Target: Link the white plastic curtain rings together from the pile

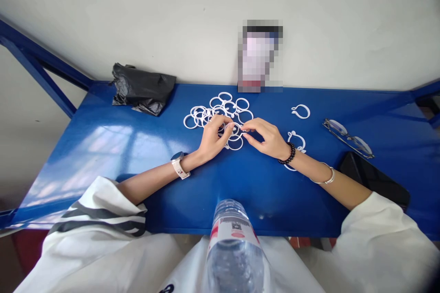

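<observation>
Both my hands meet over a pile of white plastic rings [220,112] on the blue table [137,146]. My left hand [215,137] pinches a white ring [235,132] from the left side, and my right hand [264,136] grips the same ring from the right with thumb and forefinger. The ring lies at the near edge of the pile, just above the table top. A watch is on my left wrist. A dark bead bracelet and a thin bangle are on my right wrist.
Single white rings lie apart at the right [300,111] and beside my right wrist [296,138]. Glasses [347,137] and a dark phone [374,178] lie far right. A black plastic bag [142,89] sits back left. A clear water bottle [233,242] is in my lap.
</observation>
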Available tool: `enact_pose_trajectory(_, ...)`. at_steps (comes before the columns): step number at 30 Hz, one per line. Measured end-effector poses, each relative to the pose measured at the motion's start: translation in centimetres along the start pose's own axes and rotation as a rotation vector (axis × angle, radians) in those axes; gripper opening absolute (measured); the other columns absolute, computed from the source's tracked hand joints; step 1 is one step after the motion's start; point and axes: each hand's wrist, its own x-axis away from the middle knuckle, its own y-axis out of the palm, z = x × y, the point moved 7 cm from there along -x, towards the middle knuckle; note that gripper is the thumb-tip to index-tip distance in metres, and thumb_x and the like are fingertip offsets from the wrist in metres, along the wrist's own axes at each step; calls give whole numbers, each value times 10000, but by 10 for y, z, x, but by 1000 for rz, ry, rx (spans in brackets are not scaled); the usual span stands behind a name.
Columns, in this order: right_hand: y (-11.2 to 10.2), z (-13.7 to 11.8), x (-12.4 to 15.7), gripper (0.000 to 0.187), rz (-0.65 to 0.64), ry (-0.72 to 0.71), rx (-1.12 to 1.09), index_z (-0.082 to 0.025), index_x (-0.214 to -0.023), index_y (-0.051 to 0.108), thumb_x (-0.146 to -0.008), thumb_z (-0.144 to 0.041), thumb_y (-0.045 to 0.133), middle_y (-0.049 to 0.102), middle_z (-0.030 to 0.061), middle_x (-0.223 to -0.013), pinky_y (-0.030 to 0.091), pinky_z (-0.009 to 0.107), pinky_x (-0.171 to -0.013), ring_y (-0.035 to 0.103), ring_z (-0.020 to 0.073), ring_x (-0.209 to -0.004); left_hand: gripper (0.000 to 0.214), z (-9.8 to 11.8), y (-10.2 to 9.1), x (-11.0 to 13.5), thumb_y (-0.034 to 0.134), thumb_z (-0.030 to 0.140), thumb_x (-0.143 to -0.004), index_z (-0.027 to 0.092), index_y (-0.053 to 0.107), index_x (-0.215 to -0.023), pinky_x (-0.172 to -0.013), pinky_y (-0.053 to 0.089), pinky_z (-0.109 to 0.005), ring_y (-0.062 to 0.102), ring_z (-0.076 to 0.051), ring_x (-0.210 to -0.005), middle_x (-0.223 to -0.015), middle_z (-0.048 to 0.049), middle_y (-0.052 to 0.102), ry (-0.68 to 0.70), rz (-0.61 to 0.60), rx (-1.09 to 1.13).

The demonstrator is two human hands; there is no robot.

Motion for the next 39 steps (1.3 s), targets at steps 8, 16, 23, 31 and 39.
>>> enact_pose_trajectory(8, -2, 0, 1, 117, 32, -7, 7, -213, -1016, 592, -943, -192, 503, 696, 48, -888, 551, 318, -735, 666, 182, -820, 170, 4, 5, 0, 463, 315, -958, 189, 561, -899, -739, 463, -298, 548, -151, -792, -842, -29, 627, 24, -95, -17)
enact_pose_trajectory(16, 0, 2, 2, 107, 16, 4, 8, -206, -1001, 596, -947, -204, 503, 702, 47, -879, 550, 311, -724, 668, 175, -804, 142, 11, 9, 1, 513, 312, -920, 188, 544, -981, -766, 462, -308, 542, -165, -821, -850, -30, 618, 80, -170, -7)
enact_pose_trajectory(23, 0, 2, 2, 115, 8, 21, -3, -207, -996, 602, -945, -210, 499, 706, 46, -890, 545, 297, -719, 670, 173, -812, 192, 12, 12, 1, 560, 320, -869, 195, 537, -1013, -781, 460, -317, 547, -171, -834, -900, -35, 616, 86, -215, -3)
enact_pose_trajectory(31, 1, 3, 1, 107, -11, 36, -2, -206, -991, 596, -944, -215, 501, 702, 40, -873, 541, 284, -682, 656, 153, -738, 208, 14, 14, 1, 598, 285, -838, 195, 534, -1014, -780, 467, -310, 547, -169, -829, -886, -28, 608, 105, -214, -21)
enact_pose_trajectory(39, 0, 2, 2, 95, 10, 20, 0, -204, -994, 590, -934, -185, 519, 708, 41, -891, 548, 280, -696, 671, 153, -765, 196, 14, 14, 4, 584, 269, -852, 189, 535, -1024, -769, 466, -299, 532, -165, -829, -880, -27, 593, 134, -196, -20)
